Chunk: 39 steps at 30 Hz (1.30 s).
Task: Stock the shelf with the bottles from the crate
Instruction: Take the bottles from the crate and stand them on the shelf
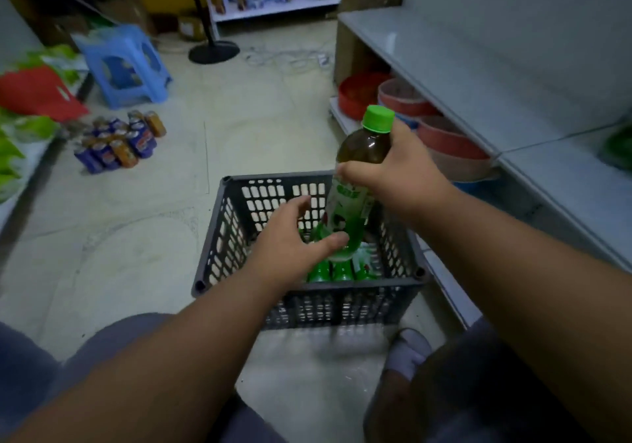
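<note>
Pale, scuffed floor (pixel 143 223) fills most of the view, dim under the store lighting. At the bottom edge sit the person's knees in grey-blue shorts, with a white sandal (pixel 407 352) showing at lower right. Both forearms reach forward from there over a dark grey lattice crate (pixel 222 237) standing on the floor at the centre of the frame.

The left hand (pixel 290 244) hovers over the crate's opening, its grip released, fingers spread and relaxed, thumb close to the base of the lifted bottle; whether it touches is unclear. Below it, several green-labelled bottles in the crate (pixel 337 270) stand packed along the near side.

The right hand (pixel 400 172) has its grip wrapped round the shoulder of a bottle (pixel 355 182) with a green cap, dark liquid and a green and white label. That bottle is raised, tilted slightly, its base just above the others and its cap well above the crate rim.

On the right runs a grey shelf (pixel 478 76), its broad board bare where visible, with red and pink basins (pixel 403 97) stacked on the level beneath. At middle left a pack of cans (pixel 119 141) lies on the floor beside a blue plastic stool (pixel 126 63). Farther back stands a black fan base (pixel 213 51), and a white rack (pixel 273 8) of small goods lines the top edge.
</note>
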Each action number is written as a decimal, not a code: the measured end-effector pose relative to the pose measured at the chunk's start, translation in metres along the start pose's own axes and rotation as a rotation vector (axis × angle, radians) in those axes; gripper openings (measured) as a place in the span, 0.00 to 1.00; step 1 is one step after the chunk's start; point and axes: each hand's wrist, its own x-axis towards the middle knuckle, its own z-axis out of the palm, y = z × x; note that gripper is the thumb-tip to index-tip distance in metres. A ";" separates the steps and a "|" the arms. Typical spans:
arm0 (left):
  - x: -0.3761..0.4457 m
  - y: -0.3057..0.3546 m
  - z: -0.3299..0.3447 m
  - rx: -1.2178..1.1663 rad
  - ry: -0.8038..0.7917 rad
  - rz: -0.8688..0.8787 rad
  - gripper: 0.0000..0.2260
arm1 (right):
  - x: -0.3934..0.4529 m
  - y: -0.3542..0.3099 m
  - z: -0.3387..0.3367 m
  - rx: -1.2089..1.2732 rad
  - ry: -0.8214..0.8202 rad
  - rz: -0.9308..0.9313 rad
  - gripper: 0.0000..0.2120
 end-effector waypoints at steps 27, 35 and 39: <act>0.027 0.269 0.288 0.162 -0.625 0.757 0.50 | -0.153 0.021 -0.330 -0.368 0.898 0.211 0.27; 0.062 0.257 0.350 0.521 -0.474 0.876 0.55 | -0.126 0.071 -0.362 -0.373 0.990 0.279 0.31; 0.062 0.254 0.361 0.685 -0.469 0.886 0.60 | -0.128 0.088 -0.353 -0.415 0.982 0.370 0.32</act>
